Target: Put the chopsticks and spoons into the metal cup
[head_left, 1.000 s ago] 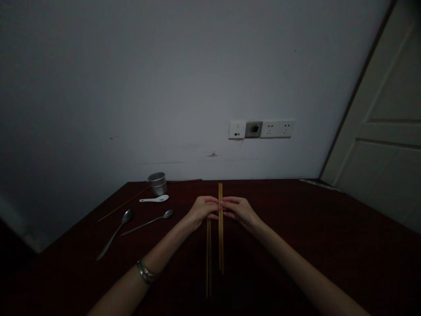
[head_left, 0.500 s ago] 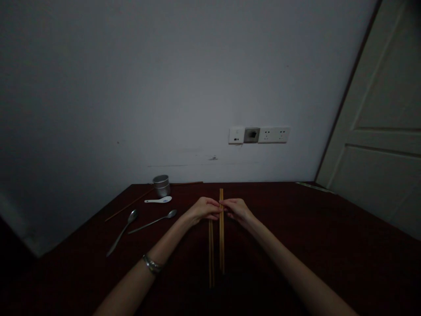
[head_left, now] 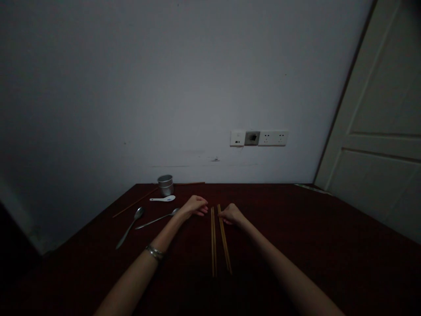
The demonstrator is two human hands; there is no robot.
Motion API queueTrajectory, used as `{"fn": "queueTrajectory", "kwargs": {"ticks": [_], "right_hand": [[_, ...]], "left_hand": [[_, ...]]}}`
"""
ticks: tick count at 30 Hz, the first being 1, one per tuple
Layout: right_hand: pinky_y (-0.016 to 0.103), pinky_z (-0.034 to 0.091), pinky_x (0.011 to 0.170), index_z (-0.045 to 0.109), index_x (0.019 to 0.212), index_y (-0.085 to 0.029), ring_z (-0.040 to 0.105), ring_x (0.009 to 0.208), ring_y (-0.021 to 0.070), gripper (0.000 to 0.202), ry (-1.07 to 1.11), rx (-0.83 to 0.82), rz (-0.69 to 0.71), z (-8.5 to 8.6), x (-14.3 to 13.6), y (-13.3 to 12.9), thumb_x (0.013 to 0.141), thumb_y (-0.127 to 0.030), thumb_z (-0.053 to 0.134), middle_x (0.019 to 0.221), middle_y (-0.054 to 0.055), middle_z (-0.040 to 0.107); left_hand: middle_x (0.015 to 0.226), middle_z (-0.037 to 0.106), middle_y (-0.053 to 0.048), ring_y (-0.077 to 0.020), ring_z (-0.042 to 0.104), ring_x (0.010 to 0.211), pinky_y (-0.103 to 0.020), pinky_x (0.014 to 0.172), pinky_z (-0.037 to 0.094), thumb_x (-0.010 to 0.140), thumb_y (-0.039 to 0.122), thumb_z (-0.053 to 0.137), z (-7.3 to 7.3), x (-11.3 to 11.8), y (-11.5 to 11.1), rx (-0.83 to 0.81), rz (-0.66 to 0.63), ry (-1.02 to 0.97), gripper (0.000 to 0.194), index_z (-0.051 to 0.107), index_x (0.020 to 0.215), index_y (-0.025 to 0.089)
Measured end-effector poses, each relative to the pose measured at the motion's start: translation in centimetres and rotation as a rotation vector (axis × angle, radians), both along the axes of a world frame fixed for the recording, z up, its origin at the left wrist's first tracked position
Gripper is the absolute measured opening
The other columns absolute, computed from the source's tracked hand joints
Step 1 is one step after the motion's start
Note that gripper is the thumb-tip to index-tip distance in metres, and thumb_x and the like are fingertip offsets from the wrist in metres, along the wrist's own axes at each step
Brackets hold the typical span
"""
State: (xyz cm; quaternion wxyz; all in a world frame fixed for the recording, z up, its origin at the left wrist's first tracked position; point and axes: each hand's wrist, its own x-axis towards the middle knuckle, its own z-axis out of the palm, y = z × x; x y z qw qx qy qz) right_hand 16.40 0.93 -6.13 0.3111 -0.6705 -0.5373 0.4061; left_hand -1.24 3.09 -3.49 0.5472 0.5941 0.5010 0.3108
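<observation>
Two pairs of wooden chopsticks lie side by side on the dark red table (head_left: 263, 197). My right hand (head_left: 231, 214) pinches the upper part of the right pair (head_left: 225, 245), which slants a little, its near end to the right. The left pair (head_left: 213, 245) points nearly straight away from me, untouched. Just left of its far end is my left hand (head_left: 196, 205), fingers apart and holding nothing. A metal bracelet (head_left: 155, 252) circles my left wrist. Behind my left hand and forearm, part of a metal spoon (head_left: 158, 219) is covered.
On the left lie another metal spoon (head_left: 130, 227), a white spoon (head_left: 163, 199) and a metal cup (head_left: 165, 185). Thin brown sticks (head_left: 134, 202) lie around the cup. A wall with sockets (head_left: 272, 138) stands behind the table, and a door (head_left: 381, 145) is at right.
My left hand has let go of the right pair and moved left. The right pair has come nearer and tilted, still in my right hand. The view has shifted slightly.
</observation>
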Motion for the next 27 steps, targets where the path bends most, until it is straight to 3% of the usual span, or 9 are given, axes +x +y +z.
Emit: {"fn": "queueTrajectory", "kwargs": {"ticks": [10, 16, 21, 27], "right_hand": [[0.018, 0.040, 0.037, 0.054, 0.042, -0.014, 0.058, 0.043, 0.0142, 0.018, -0.283, 0.041, 0.042, 1.0, -0.3, -0.9, 0.055, -0.015, 0.067, 0.041, 0.004, 0.057], [0.019, 0.041, 0.036, 0.055, 0.047, -0.014, 0.058, 0.041, 0.0146, 0.018, -0.248, 0.033, 0.052, 1.1, -0.2, -1.2, 0.054, -0.018, 0.071, 0.044, 0.004, 0.059], [0.021, 0.042, 0.036, 0.056, 0.048, -0.014, 0.059, 0.041, 0.0171, 0.022, -0.358, 0.077, 0.120, 0.8, 0.3, -0.8, 0.058, -0.028, 0.072, 0.044, 0.007, 0.060], [0.022, 0.043, 0.036, 0.060, 0.056, -0.013, 0.058, 0.039, 0.0169, 0.018, -0.301, 0.061, 0.131, 0.5, 0.2, -0.5, 0.057, -0.026, 0.072, 0.045, 0.007, 0.061]], "left_hand": [[0.064, 0.063, -0.005, -0.0141, 0.062, 0.059, -0.026, 0.054, 0.051, 0.072, 0.025, 0.057, -0.5, -0.2, -0.2, -0.018, -0.001, -0.008, 0.014, 0.053, 0.078, 0.013], [0.063, 0.062, -0.004, -0.0144, 0.061, 0.058, -0.028, 0.054, 0.051, 0.074, 0.025, 0.054, -0.5, 0.0, -0.5, -0.018, -0.018, 0.005, 0.013, 0.053, 0.078, 0.012], [0.064, 0.061, -0.004, -0.0143, 0.061, 0.058, -0.028, 0.053, 0.051, 0.074, 0.022, 0.052, -0.5, 0.0, -0.5, -0.014, -0.029, 0.006, 0.011, 0.053, 0.079, 0.012], [0.065, 0.062, -0.005, -0.0145, 0.061, 0.058, -0.028, 0.054, 0.051, 0.073, 0.024, 0.055, -0.9, -0.1, -0.3, -0.018, -0.027, 0.000, 0.013, 0.053, 0.079, 0.012]]}}
